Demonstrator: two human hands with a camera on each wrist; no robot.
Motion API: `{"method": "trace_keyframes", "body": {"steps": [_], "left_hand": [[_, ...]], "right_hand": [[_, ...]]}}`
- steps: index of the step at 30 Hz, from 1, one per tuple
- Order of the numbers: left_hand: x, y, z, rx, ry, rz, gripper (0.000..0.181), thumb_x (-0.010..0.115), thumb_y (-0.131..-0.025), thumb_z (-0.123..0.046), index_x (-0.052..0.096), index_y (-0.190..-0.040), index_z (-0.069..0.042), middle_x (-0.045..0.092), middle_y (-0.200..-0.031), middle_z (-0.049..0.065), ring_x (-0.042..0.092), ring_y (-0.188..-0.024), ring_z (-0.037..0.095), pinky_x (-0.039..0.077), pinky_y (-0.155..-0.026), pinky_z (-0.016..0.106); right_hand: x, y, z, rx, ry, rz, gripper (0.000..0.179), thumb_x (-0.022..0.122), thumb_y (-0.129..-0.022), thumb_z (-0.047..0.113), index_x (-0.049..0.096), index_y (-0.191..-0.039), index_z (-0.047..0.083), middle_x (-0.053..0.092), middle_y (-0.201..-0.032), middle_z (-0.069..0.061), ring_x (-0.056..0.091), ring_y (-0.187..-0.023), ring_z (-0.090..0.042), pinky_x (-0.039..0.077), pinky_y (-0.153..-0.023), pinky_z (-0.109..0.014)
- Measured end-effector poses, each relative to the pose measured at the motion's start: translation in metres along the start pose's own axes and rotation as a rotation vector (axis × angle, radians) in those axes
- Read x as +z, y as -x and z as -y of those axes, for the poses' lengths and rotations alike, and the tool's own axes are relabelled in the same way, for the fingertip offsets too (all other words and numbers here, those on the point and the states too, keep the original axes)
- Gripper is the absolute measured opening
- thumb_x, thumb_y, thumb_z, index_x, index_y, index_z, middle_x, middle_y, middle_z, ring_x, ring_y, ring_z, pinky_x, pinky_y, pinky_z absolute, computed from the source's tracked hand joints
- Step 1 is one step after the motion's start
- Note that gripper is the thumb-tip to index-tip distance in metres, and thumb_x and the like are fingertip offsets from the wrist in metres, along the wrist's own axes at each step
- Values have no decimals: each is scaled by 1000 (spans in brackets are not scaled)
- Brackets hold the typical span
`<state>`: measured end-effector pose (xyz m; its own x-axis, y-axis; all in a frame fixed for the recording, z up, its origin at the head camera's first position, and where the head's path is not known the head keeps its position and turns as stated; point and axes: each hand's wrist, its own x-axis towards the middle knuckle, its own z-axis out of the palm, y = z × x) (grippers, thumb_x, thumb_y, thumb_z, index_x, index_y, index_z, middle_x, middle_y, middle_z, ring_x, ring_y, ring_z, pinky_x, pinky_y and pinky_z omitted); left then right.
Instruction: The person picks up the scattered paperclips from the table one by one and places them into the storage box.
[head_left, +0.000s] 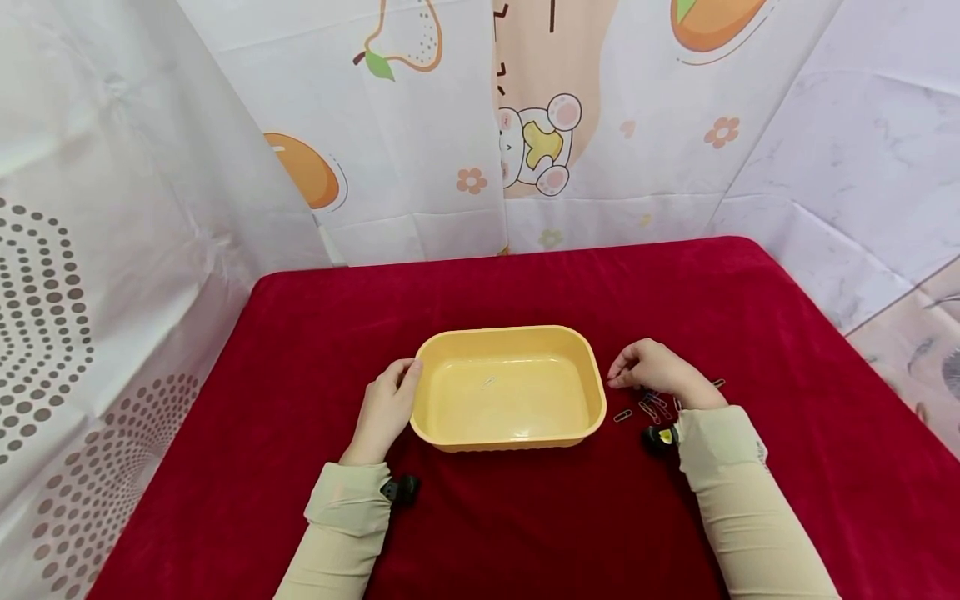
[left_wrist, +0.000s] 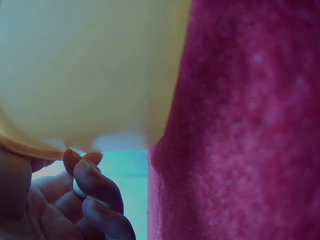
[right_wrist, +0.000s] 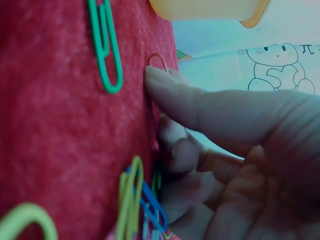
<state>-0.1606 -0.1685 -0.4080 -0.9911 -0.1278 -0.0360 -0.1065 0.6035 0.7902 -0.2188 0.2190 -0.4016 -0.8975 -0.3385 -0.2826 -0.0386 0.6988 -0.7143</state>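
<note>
A yellow rectangular basin (head_left: 510, 408) stands on the red cloth, with one small pale paper clip (head_left: 489, 382) lying inside. My left hand (head_left: 384, 412) holds the basin's left rim, thumb over the edge and fingers along the outside wall (left_wrist: 90, 75). Just beyond the basin's right side, my right hand (head_left: 656, 371) pinches a reddish paper clip (right_wrist: 159, 56) between thumb and fingertips, close to the cloth. Several colored paper clips (head_left: 654, 408) lie below that hand, among them a yellow one (right_wrist: 137, 167) and a blue one (right_wrist: 157, 207). A green paper clip (right_wrist: 115, 90) lies apart from them.
The red cloth (head_left: 337, 333) covers the table up to its back edge. Printed white curtains (head_left: 420, 167) hang behind and at both sides. Another paper clip (head_left: 718, 382) lies to the right of the right wrist.
</note>
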Motion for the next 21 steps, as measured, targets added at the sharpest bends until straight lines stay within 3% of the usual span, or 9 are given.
{"method": "trace_keyframes", "body": {"steps": [7, 14, 21], "left_hand": [[0, 0, 0, 4, 1, -1, 48, 43, -106, -43, 60, -134, -9, 67, -124, 14, 65, -104, 28, 51, -90, 45], [0, 0, 0, 7, -1, -2, 48, 43, -106, -42, 59, -135, -9, 68, -121, 15, 65, -102, 28, 52, -88, 44], [0, 0, 0, 0, 0, 0, 47, 43, -106, -43, 59, -134, -9, 68, -121, 14, 66, -101, 28, 52, -88, 44]], "right_hand": [[-1, -1, -2, -15, -27, -51, 10, 71, -89, 7, 71, -93, -2, 73, -83, -5, 51, -63, -13, 46, -58, -28], [-1, -2, -3, -32, -59, -80, 15, 73, -89, 10, 69, -93, -3, 66, -79, -5, 54, -63, -15, 49, -59, -28], [-3, -2, -4, -33, -98, -85, 16, 69, -92, 11, 67, -96, -4, 69, -80, -7, 59, -64, -17, 51, -59, -30]]}}
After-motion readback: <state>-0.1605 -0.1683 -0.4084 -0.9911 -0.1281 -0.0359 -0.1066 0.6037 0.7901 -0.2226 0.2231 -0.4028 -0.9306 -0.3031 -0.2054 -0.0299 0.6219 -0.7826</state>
